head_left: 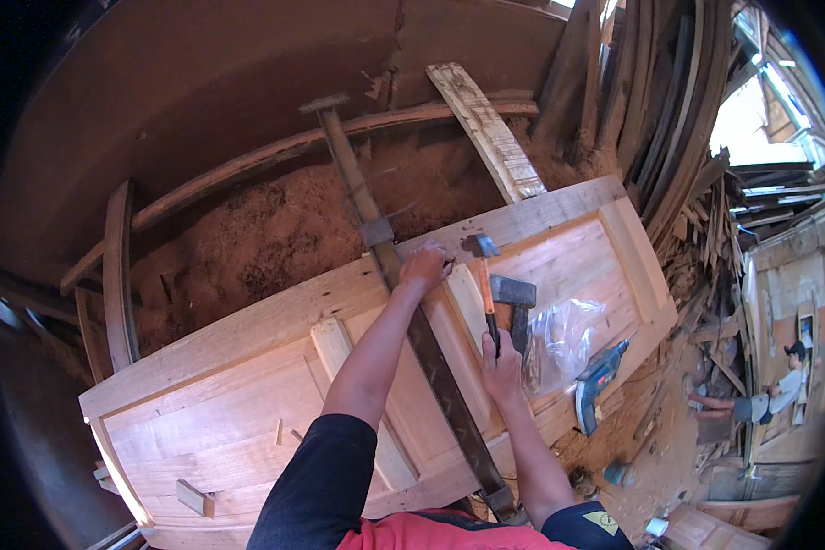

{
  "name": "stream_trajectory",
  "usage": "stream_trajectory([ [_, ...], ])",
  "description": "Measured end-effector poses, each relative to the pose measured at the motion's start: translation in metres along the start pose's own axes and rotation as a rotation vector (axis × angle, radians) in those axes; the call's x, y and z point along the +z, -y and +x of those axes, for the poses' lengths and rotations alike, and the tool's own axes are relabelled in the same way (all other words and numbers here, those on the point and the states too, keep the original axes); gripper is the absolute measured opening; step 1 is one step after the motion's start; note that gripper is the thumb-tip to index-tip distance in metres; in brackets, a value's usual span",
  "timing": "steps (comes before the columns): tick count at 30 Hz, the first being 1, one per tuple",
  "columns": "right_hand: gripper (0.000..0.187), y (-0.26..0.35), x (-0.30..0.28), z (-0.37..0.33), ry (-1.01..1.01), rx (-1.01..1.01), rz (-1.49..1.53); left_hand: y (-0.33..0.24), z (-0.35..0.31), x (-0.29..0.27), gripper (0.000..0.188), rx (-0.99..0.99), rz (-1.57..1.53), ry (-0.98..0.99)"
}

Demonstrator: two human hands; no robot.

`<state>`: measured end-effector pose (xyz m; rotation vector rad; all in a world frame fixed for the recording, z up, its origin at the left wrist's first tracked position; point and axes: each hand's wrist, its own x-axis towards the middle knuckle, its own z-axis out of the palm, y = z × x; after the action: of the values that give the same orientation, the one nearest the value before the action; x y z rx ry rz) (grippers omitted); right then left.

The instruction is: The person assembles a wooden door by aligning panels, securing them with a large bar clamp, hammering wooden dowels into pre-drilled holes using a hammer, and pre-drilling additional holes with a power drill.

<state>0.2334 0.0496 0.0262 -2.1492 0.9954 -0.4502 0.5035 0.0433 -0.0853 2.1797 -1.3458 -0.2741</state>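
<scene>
My right hand [502,368] is wrapped round the black lower grip of a hammer [488,291] with an orange handle. The hammer's head is near the far rail of a panelled wooden door [330,291], just right of my left hand. My left hand [424,266] rests at that far rail, fingers drawn together; what they pinch is too small to make out. A long metal bar clamp [445,390] runs across the door beneath my left forearm. Right of the hammer lie a black mallet [513,291], a clear plastic bag [566,337] and a blue power drill [599,378].
Small wood offcuts [192,497] lie on the door's left panel. Beyond the door, sawdust [266,220] is heaped behind wooden supports and a plank [490,133]. Scrap timber [697,229] is stacked at the right. Another person [779,394] is farther off at the right.
</scene>
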Motion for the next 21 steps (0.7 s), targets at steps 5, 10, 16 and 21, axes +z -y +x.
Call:
stream_trajectory([
  [5, 0.03, 0.0, 0.009, 0.001, -0.046, -0.035, -0.035, -0.002, 0.001, -0.006, 0.019, 0.031, -0.066, -0.035],
  [10, 0.027, 0.027, -0.018, 0.01, 0.123, 0.039, -0.183, -0.009, 0.001, -0.017, 0.023, -0.056, 0.076, 0.114],
  [16, 0.026, 0.048, -0.043, 0.0, -0.181, -0.2, 0.172, -0.015, -0.015, -0.023, 0.023, 0.014, -0.254, -0.151],
  [21, 0.029, 0.019, -0.005, 0.012, -0.206, -0.247, 0.066, -0.015, -0.113, -0.043, 0.022, -0.087, -0.148, -0.68],
])
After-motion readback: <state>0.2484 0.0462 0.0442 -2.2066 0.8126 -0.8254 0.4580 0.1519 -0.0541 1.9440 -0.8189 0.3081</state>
